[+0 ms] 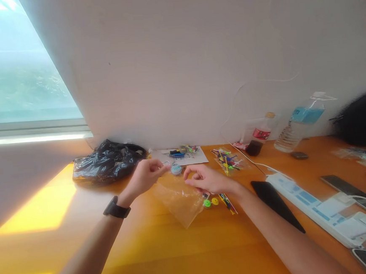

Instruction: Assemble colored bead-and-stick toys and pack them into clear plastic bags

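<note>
My left hand (148,173), with a dark watch (116,208) on its wrist, has thumb and index finger pinched together. Close to its fingertips is a small light-blue round piece (176,169), and a thin pale line curves near it. On the other side of that piece, my right hand (207,179) is closed, its thumb and index tips nearly meeting. Whatever either pinch holds is too small to make out. Below the hands lies a clear plastic bag (183,204). Small green (207,203) and yellow round pieces (215,201) lie under my right hand, beside thin coloured sticks (228,204).
A black plastic bag (109,162) sits at the back left. Behind the hands lies a white sheet (197,155) with small parts. Rightward are a packet of coloured pieces (227,161), two bottles (261,131), a black phone-like slab (277,205) and a white power strip (312,207).
</note>
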### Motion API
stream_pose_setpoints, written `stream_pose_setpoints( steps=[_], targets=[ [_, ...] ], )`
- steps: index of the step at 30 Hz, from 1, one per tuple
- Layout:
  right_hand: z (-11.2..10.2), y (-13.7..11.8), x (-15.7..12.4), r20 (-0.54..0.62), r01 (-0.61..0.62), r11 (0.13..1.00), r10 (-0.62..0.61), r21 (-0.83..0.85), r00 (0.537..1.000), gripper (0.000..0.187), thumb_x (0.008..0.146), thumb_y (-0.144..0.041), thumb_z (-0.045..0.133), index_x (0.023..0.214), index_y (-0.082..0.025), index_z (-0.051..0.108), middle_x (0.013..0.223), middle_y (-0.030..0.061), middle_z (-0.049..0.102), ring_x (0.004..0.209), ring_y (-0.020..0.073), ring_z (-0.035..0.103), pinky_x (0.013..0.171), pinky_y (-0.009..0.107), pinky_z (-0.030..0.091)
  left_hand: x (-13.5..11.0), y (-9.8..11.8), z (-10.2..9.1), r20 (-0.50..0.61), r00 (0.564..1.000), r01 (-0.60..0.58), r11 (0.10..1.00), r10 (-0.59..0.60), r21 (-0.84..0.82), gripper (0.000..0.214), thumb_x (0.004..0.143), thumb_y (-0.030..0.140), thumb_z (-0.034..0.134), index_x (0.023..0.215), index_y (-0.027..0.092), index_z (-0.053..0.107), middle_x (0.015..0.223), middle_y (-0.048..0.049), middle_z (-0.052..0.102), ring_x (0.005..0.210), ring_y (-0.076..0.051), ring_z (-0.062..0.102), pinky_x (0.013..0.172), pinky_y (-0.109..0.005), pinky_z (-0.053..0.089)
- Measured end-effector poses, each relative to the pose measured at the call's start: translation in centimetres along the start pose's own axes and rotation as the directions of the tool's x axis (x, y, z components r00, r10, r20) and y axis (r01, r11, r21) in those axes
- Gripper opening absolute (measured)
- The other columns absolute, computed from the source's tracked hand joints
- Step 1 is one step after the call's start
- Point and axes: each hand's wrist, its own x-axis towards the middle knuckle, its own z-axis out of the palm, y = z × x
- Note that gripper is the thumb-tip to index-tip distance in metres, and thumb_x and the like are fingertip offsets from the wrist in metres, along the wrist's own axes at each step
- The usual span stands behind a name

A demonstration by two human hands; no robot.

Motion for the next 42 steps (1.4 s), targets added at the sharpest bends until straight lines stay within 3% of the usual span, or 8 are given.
stream_pose_setpoints(
  steps=[6,14,22,27,31,34,37,42],
  targets=[
    [3.1,1.0,0.9,-0.021,0.066,0.993,-0.069,-0.1,0.997,0.029,0.093,-0.049,0.068,0.105,-0.023,0.064,0.071,-0.0025,0.062,0.056,0.011,0.054,0.049,0.02,0.04,-0.4,-0.1,-0.4,0.276,0.961,-0.04,0.999,0.032,0.026,0.038,0.077,0.052,0.079,0.062,0.019,0.068,0.049,0.005,0.038,0.043,-0.008,0.029,0.04,-0.021,0.017],
    [3.4,1.2,1.8,-0.086,0.183,0.983,-0.181,0.018,0.98,0.04,0.101,-0.055,0.054,0.087,-0.02,0.066,0.069,-0.0015,0.057,0.06,0.0119,0.05,0.055,0.023,0.038,-0.5,0.3,-0.1,0.338,0.941,-0.059,0.996,0.034,0.064,0.047,0.08,0.055,0.077,0.056,0.019,0.058,0.05,0.004,0.04,0.044,-0.009,0.034,0.041,-0.021,0.019],
    [2.8,3.4,1.3,0.181,0.058,0.992,-0.038,-0.108,0.983,0.065,0.085,-0.038,0.078,0.144,-0.028,0.053,0.092,0.0004,0.072,0.076,0.0157,0.065,0.066,0.024,0.051,-0.3,-1.4,-4.5,0.301,0.949,0.042,0.987,-0.088,0.154,0.042,0.079,0.054,0.077,0.059,0.021,0.06,0.053,0.0,0.054,0.042,-0.012,0.047,0.039,-0.022,0.031],
    [0.1,1.9,1.0,-0.098,0.145,0.98,-0.159,-0.138,0.982,0.042,0.101,-0.052,0.053,0.13,-0.027,0.068,0.111,0.0057,0.071,0.092,0.0181,0.065,0.078,0.029,0.052,-0.1,-4.5,-8.1,0.237,0.948,0.139,0.948,-0.21,0.285,0.038,0.069,0.048,0.084,0.055,0.021,0.06,0.05,0.0,0.052,0.035,-0.012,0.043,0.032,-0.023,0.022],
    [-2.5,0.9,0.5,-0.175,0.204,0.979,-0.203,-0.011,0.964,0.074,0.105,-0.067,0.023,0.104,-0.02,0.08,0.094,0.0079,0.076,0.088,0.0209,0.067,0.08,0.033,0.052,0.0,-4.4,-8.9,0.285,0.934,0.043,0.858,-0.216,0.511,0.026,0.076,0.047,0.075,0.072,0.022,0.069,0.064,-0.0016,0.063,0.046,-0.015,0.053,0.037,-0.023,0.033],
    [-2.8,0.7,0.6,-0.351,0.237,0.97,-0.203,0.056,0.914,0.092,0.098,-0.08,0.015,0.09,-0.018,0.083,0.079,0.0109,0.076,0.085,0.0244,0.07,0.081,0.037,0.053,-0.2,-1.6,-7.4,0.205,0.979,-0.107,0.807,-0.018,0.581,0.031,0.084,0.046,0.068,0.103,0.022,0.073,0.094,-0.0067,0.074,0.069,-0.02,0.067,0.057,-0.027,0.051],
    [-0.7,0.1,1.0,-0.449,0.307,0.922,-0.176,0.237,0.876,0.086,0.096,-0.082,0.02,0.128,-0.023,0.073,0.112,0.011,0.078,0.113,0.0292,0.068,0.096,0.042,0.053,-1.1,1.9,-3.3,0.084,0.967,-0.248,0.82,0.24,0.516,0.043,0.099,0.047,0.053,0.134,0.023,0.063,0.13,-0.0111,0.069,0.109,-0.027,0.069,0.092,-0.037,0.057],
    [6.6,-2.5,0.6,-0.301,0.348,0.734,-0.203,0.583,0.932,0.071,0.101,-0.075,0.029,0.164,-0.042,0.025,0.171,-0.0064,0.028,0.159,0.0223,0.023,0.127,0.05,0.024,-3.9,5.0,5.8,0.076,0.881,-0.468,0.831,0.468,0.303,0.064,0.109,0.044,0.037,0.167,0.031,0.014,0.175,-0.0037,0.012,0.162,-0.03,0.005,0.13,-0.053,0.018]
  ],
)
